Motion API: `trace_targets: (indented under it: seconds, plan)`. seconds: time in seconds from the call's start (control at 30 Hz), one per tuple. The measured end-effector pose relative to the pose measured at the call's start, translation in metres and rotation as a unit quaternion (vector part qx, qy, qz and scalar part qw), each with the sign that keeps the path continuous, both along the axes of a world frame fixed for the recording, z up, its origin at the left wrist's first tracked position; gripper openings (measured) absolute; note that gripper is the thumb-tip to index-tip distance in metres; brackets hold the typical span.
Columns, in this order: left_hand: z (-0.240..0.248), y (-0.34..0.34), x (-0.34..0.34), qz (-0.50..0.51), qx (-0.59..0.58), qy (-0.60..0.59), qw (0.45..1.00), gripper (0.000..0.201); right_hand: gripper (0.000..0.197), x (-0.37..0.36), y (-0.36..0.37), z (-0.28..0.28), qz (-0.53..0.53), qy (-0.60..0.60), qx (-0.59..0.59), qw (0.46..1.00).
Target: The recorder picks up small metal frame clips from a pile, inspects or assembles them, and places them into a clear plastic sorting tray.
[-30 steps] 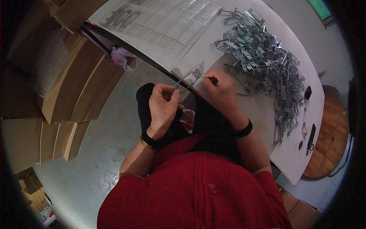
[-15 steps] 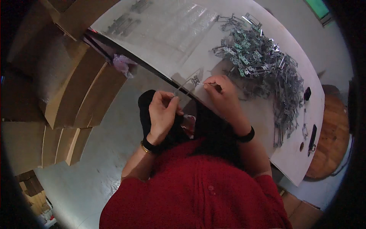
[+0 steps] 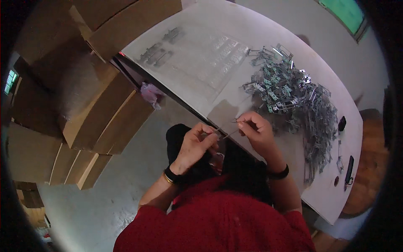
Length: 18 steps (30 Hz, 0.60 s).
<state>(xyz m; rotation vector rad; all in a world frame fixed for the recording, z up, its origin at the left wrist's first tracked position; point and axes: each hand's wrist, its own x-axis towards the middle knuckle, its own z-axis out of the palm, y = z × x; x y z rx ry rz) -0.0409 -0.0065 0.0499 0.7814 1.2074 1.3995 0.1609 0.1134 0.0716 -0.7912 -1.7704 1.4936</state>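
My left hand [image 3: 196, 146], closed in a pinch, holds a thin metal wire bracket [image 3: 228, 135] over the near edge of the white table. Its fingers cover much of the bracket. Close by on the right, the thumb and forefinger of my right hand [image 3: 257, 131] are pinched at the bracket's far end, where a small thin metal piece [image 3: 234, 121] shows at the fingertips. Whether that piece is joined to the bracket, I cannot tell. Beyond my right hand lies a large tangled heap of similar metal brackets [image 3: 289, 90].
Flat clear plastic bags [image 3: 222, 61] and a few grey metal parts [image 3: 155, 54] lie on the far left of the table [image 3: 197, 25]. Cardboard boxes [image 3: 100, 111] are stacked at left. A black-handled tool [image 3: 349, 170] and a round wooden stool [image 3: 369, 164] are at right.
My hands have come closer together, and less of the bracket shows between them. The whole view has shifted, with the table and heap now lower and further right.
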Motion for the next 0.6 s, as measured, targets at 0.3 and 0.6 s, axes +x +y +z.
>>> trace_targets:
  seconds: [0.3,0.6]
  plan:
    - [0.002,0.0,-0.013,-0.073,-0.008,-0.072,0.995,0.025,0.008,0.004,-0.005,0.017,0.026,0.012,-0.015,0.999]
    - [0.025,0.006,-0.021,-0.162,-0.043,-0.133,0.977,0.035,0.008,0.003,-0.003,0.018,-0.008,0.021,-0.021,1.0]
